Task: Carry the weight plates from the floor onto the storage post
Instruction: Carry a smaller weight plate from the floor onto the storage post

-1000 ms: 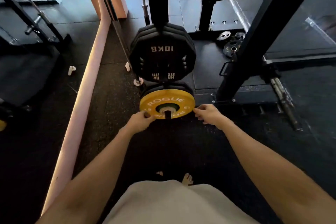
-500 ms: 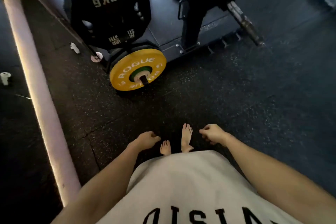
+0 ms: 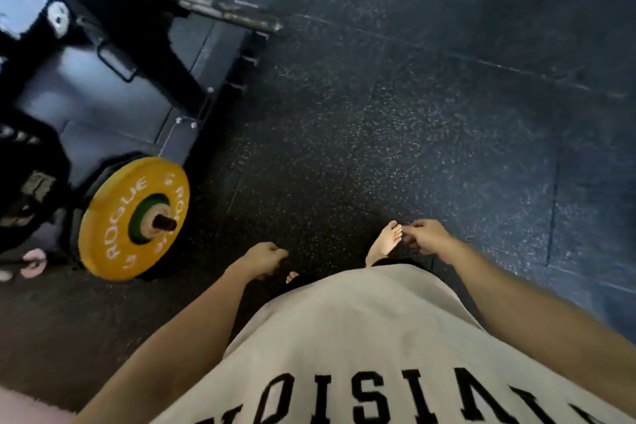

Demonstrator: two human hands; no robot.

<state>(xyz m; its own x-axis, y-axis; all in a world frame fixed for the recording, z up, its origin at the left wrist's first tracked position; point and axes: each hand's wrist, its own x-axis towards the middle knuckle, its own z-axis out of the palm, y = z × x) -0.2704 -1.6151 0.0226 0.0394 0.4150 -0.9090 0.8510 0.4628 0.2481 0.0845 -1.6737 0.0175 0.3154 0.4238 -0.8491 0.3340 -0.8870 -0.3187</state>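
A yellow ROGUE weight plate (image 3: 113, 213) hangs upright on the storage post (image 3: 164, 223) at the left, its black peg end poking out through the green hub. Black plates sit behind it. My left hand (image 3: 263, 259) hangs low in front of my body, fingers curled and holding nothing, well to the right of the plate. My right hand (image 3: 428, 239) is further right above my bare foot, fingers loosely curled and also holding nothing. Larger black plates (image 3: 24, 189) hang at the far left edge, blurred.
The black rack frame (image 3: 113, 21) and its base platform (image 3: 103, 107) fill the upper left, with a steel barbell sleeve (image 3: 229, 14) jutting right. Speckled dark rubber floor (image 3: 413, 113) spreads to the right. My bare feet stand below my hands.
Both hands came off the yellow plate, which stays on the post. I have stepped back and turned right, so the rack has slid to the left of the view.
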